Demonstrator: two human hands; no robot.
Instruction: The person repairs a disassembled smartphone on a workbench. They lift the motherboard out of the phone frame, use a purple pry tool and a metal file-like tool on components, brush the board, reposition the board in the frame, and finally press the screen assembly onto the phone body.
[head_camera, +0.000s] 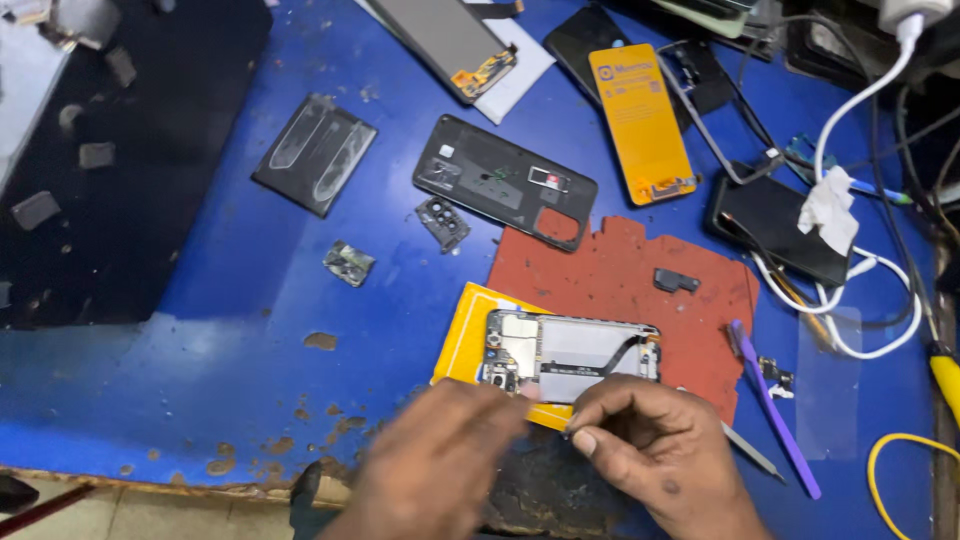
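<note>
An opened phone (570, 350) with its back removed lies on a yellow card (468, 340) over a red mat (620, 280). Its circuit board and flex cable show. My left hand (430, 460) rests at the phone's near left corner, fingers curled against it. My right hand (660, 450) sits at the phone's near edge, thumb and forefinger pinched together; whether a small part is between them I cannot tell. A thin metal tool (750, 452) pokes out from under the right hand.
On the blue bench lie a black phone back cover (500, 180), a flat battery (313, 152), a camera module piece (443, 222), a small part (349, 262), an orange packet (640, 120), a purple pry tool (775, 420), white cables (850, 120) and a dark phone (775, 225).
</note>
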